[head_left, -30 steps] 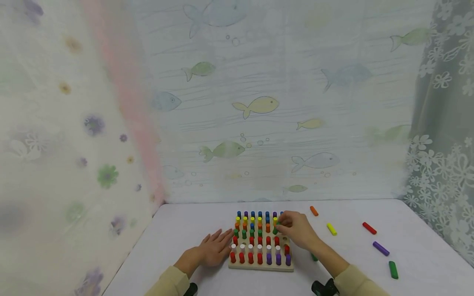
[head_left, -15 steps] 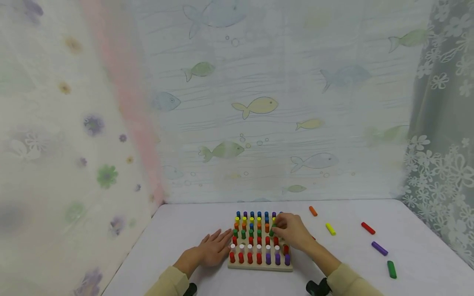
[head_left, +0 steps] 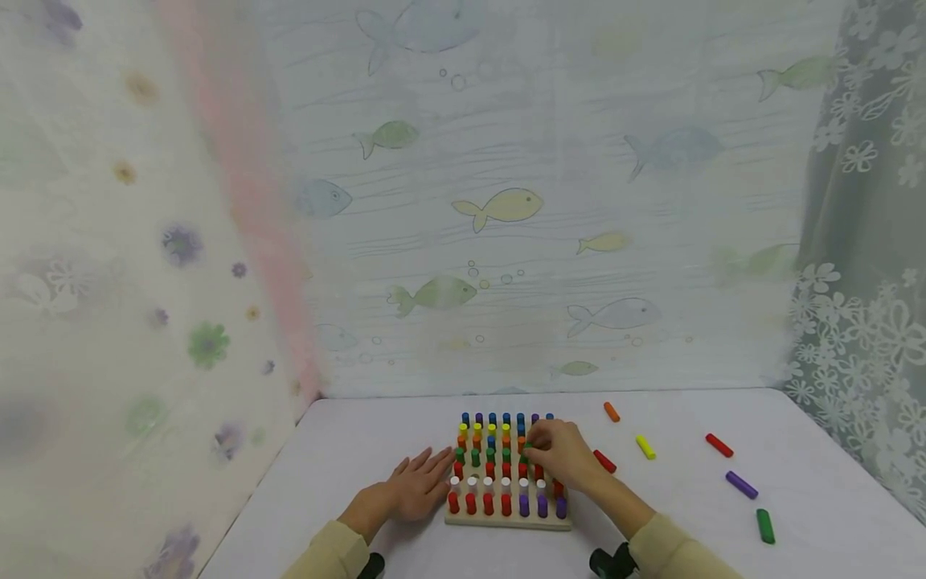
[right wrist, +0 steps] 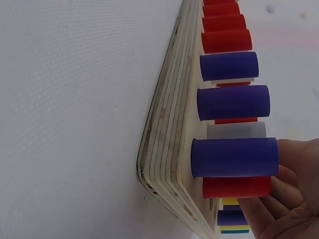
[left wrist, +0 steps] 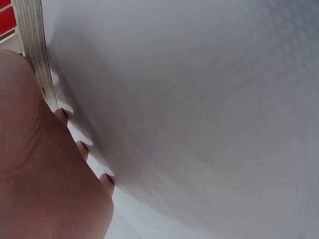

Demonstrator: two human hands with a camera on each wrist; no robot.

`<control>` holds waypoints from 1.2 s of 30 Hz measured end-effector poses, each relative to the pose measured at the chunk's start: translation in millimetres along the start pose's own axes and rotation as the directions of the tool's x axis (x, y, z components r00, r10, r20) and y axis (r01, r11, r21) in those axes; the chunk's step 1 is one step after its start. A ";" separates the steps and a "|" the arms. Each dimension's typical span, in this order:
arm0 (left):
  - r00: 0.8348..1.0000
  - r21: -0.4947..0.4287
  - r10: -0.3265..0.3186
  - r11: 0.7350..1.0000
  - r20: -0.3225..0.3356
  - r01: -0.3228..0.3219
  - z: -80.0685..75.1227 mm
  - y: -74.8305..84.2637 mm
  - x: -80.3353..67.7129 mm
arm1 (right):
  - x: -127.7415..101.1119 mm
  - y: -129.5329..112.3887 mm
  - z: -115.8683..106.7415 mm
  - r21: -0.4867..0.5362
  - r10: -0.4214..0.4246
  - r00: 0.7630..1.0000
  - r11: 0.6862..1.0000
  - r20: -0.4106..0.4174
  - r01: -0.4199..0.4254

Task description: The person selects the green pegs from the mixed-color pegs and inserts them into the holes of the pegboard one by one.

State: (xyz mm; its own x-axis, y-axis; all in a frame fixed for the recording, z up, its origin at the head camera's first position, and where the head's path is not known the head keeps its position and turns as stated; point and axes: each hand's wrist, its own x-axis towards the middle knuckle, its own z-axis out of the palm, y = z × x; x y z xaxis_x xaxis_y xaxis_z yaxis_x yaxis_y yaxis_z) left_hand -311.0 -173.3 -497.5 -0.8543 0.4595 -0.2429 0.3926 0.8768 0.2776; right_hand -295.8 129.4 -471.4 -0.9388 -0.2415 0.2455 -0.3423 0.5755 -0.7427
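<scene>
A wooden pegboard (head_left: 506,523) stands on the white table, with rows of red, white, green, orange, yellow, blue and purple pegs upright in it. My right hand (head_left: 567,454) is over the right half of the board, its thumb and fingers pinching a green peg (head_left: 524,457) at the green row. In the right wrist view, purple pegs (right wrist: 234,158) and a red peg (right wrist: 237,187) stand before the hand and hide what it holds. My left hand (head_left: 421,486) rests flat on the table, fingertips at the board's left edge (left wrist: 37,55).
Loose pegs lie right of the board: orange (head_left: 612,412), yellow (head_left: 646,447), red (head_left: 719,445), purple (head_left: 742,485) and green (head_left: 765,526). Another red peg (head_left: 604,461) lies close by the right wrist. A fish-patterned curtain (head_left: 506,241) hangs behind the table.
My right hand has moved left across the board with the green peg, which now sits lower at the green row. A red peg by the wrist has come into sight. The left hand stays put.
</scene>
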 end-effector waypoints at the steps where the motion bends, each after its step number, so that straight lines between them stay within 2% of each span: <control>1: 1.000 0.004 -0.002 1.000 0.004 0.002 -1.9 1.9 -1.3 | 0.2 0.3 0.6 -0.004 0.000 1.000 1.000 0.002 0.000; 7: 1.000 0.013 -0.013 1.000 0.020 0.012 -9.5 9.2 -6.5 | 0.3 0.1 3.3 -0.021 0.012 1.000 1.000 0.013 -0.011; 12: 1.000 0.010 -0.019 1.000 0.015 0.019 -7.3 7.7 -4.5 | -0.3 -0.7 4.6 -0.031 0.000 1.000 1.000 0.020 0.000; 23: 1.000 0.059 -0.011 0.998 0.011 0.010 -13.1 16.1 -12.2 | -3.4 -4.4 4.4 -0.058 -0.022 0.999 0.998 0.028 0.024; 36: 1.000 0.042 -0.014 0.999 0.016 0.013 -14.9 17.9 -13.6 | -6.5 -6.2 -1.2 -0.042 -0.007 0.999 0.999 0.046 0.009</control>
State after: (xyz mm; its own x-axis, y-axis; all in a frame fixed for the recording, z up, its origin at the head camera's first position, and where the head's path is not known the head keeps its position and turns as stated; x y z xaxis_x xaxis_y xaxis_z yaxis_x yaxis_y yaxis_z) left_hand -297.4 -166.0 -475.3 -0.8540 0.4496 -0.2618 0.3955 0.8879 0.2349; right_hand -287.6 128.4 -467.7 -0.9337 -0.2811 0.2217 -0.3517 0.6054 -0.7140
